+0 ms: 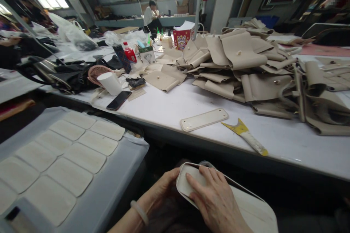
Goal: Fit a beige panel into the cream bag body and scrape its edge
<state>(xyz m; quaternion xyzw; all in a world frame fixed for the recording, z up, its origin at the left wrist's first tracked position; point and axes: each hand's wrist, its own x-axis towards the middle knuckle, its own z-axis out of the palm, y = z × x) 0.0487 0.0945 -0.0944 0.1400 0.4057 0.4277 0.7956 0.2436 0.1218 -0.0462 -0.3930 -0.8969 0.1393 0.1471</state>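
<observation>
A long cream bag piece with rounded ends and a raised dark-lined edge slants across my lap, below the table's front edge. My left hand, with a pale bangle at the wrist, is closed on its near-left rounded end; part of its fingers is hidden behind the piece. My right hand lies across the top, fingers toward the far rim and thumb at the near edge, gripping it. On the table beyond lie a cream strip with small holes at its ends and a yellow forked tool with a wrapped handle.
Several cream panels lie in rows on a grey-covered surface at left. Beige bag parts are heaped on the white table. A phone, a white roll and a red bottle stand or lie left. A person sits far back.
</observation>
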